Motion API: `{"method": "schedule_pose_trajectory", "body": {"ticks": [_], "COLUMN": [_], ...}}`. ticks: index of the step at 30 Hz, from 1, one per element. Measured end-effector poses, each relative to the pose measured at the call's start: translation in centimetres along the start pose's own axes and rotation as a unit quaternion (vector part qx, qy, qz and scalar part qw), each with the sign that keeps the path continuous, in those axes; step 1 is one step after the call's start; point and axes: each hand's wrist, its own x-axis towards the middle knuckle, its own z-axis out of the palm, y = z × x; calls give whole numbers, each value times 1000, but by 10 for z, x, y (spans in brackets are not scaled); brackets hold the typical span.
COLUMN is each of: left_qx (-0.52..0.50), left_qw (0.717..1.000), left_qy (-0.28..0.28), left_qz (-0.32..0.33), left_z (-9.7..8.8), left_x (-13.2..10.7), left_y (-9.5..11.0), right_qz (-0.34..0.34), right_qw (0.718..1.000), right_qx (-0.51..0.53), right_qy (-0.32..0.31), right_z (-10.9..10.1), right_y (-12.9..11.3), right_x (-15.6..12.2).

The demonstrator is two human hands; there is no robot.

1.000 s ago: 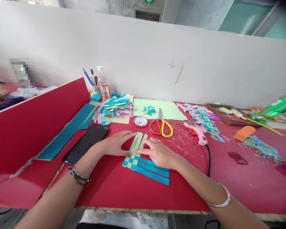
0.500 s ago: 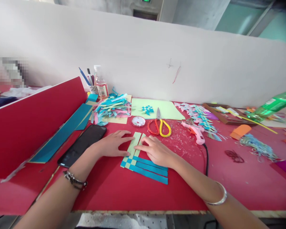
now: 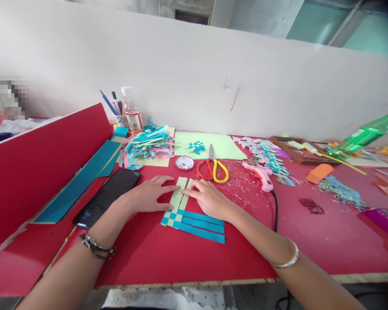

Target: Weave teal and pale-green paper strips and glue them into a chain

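A partly woven paper piece lies on the red tabletop. Light green paper strips (image 3: pixel 177 198) point away from me, and blue paper strips (image 3: pixel 203 230) run to the right. They cross in a small blue and green checkered corner (image 3: pixel 171 218). My left hand (image 3: pixel 151 193) is open at the left of the green strips, fingers spread, index fingertip on a strip and thumb near the checkered corner. From the right, my right hand (image 3: pixel 210 198) touches the green strips with an outstretched index finger; its other fingers are partly bent and the palm side is hidden.
Beyond my hands lie scissors (image 3: pixel 212 165), a round lid (image 3: pixel 184 162) and a pile of paper scraps (image 3: pixel 148 144). A black phone (image 3: pixel 106 198) is on the left. A pink glue gun (image 3: pixel 261 174) with a cord and a tilted green bottle (image 3: pixel 365 135) are on the right.
The view has shifted slightly, so everything sits a little further left. Both hands stay at the green strips; the two strips' far ends look closer together near my right index finger.
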Motion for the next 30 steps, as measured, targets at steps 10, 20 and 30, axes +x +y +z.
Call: {"method": "schedule_pose_trajectory", "body": {"ticks": [10, 20, 30], "left_qx": [8, 19, 43], "left_qw": [1000, 1000, 999], "left_qy": [-7, -4, 4], "left_qz": [-15, -22, -29], "left_z": [-1, 0, 1], "left_x": [-1, -1, -4], "left_y": [2, 2, 6], "right_qz": [5, 9, 16], "right_qw": [1000, 1000, 999], "right_qx": [3, 16, 28], "right_qy": [12, 20, 23], "right_z": [3, 2, 3], "right_y": [4, 2, 3], "right_x": [3, 4, 6]}}
